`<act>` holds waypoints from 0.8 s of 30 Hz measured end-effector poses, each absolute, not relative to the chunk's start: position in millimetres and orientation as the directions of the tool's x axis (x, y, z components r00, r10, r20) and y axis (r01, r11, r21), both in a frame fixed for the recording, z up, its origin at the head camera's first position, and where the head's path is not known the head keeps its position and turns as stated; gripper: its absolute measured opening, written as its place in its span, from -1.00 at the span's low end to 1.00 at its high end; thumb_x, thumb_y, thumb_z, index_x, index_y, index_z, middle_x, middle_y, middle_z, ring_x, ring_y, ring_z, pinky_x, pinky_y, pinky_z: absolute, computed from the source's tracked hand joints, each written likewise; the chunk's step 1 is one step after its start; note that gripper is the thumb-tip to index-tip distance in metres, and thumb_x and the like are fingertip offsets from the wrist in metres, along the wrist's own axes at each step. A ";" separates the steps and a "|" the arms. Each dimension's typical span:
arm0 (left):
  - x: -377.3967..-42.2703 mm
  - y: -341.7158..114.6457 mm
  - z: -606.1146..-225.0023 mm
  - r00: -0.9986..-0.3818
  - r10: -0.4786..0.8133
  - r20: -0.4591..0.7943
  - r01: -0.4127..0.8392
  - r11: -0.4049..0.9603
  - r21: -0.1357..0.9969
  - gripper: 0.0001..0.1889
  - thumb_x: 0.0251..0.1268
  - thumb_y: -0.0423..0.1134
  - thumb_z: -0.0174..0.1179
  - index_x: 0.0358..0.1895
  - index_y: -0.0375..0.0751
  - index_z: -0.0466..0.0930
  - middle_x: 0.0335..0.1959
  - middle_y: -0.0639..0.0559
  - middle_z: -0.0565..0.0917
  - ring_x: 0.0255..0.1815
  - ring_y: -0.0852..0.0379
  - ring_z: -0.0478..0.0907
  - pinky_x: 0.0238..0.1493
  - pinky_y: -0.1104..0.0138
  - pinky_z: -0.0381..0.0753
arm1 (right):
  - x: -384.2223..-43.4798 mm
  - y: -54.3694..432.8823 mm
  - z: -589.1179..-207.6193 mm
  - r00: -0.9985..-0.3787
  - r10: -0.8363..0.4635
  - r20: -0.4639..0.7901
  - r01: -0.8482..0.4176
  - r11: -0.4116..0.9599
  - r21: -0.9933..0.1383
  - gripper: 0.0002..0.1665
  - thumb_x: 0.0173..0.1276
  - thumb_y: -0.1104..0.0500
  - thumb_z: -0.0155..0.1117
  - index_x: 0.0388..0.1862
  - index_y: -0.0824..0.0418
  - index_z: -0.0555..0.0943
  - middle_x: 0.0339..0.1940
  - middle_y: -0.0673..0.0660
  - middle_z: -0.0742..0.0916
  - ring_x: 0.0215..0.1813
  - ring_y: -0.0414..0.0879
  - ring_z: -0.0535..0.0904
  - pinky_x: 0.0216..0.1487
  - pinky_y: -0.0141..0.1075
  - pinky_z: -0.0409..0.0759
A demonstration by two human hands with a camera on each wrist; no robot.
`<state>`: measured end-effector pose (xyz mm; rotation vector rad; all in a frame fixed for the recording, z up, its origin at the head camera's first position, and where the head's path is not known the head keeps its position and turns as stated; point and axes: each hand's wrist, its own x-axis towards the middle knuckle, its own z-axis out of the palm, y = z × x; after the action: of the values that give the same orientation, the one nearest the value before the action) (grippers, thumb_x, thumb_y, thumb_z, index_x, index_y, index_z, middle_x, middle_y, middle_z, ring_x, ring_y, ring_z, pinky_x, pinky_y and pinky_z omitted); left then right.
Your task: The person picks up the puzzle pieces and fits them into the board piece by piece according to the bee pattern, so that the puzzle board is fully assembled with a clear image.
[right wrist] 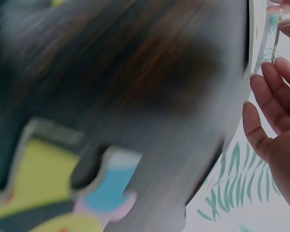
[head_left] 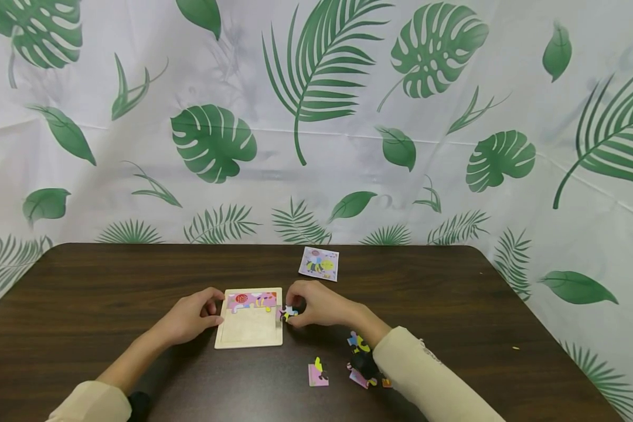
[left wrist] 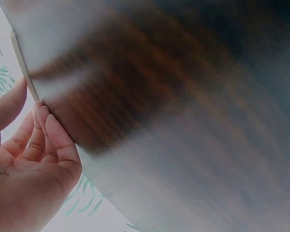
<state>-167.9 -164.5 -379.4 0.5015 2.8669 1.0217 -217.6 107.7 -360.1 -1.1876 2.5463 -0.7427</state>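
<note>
A light wooden puzzle tray lies on the table, its top strip filled with pink printed pieces and its lower part bare wood. My left hand holds the tray's left edge, thumb and fingertips against the rim; the left wrist view shows this hand at the thin tray edge. Beside the tray's right rim, my right hand pinches a puzzle piece with yellow and black print. Seen from the right wrist, that hand has the piece edge-on between thumb and fingers.
A loose pink puzzle piece lies in front of the tray. More loose pieces lie under the right forearm, partly hidden. A printed picture card sits near the back edge of the dark wooden table. Behind hangs a leaf-patterned cloth.
</note>
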 end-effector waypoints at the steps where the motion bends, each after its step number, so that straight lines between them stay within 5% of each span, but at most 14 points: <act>1: -168.1 -164.6 -379.7 -0.946 0.320 0.053 0.281 0.728 0.625 -0.65 0.07 -0.36 0.28 -0.08 -0.36 0.43 -0.46 0.06 0.38 -0.50 0.15 0.29 -0.45 0.30 0.28 | -217.9 105.2 -360.0 -0.646 -0.763 -0.001 -0.641 0.544 -0.541 -0.78 0.05 0.22 0.37 -0.34 0.21 0.53 -0.38 -0.02 0.53 -0.31 -0.20 0.41 -0.25 -0.44 0.43; 24: -169.3 -165.5 -379.6 -0.946 0.320 0.044 0.274 0.722 0.635 -0.65 0.07 -0.36 0.28 -0.08 -0.37 0.43 -0.46 0.06 0.38 -0.50 0.15 0.29 -0.45 0.29 0.29 | -217.8 41.9 -363.5 -0.638 -0.770 0.012 -0.665 0.543 -0.512 -0.76 -0.01 0.23 0.40 -0.39 0.24 0.52 -0.46 -0.05 0.47 -0.38 -0.27 0.35 -0.34 -0.54 0.33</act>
<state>-169.3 -165.5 -379.6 0.4920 2.8514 1.0349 -217.8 41.9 -363.5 -1.2108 2.5657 -0.7152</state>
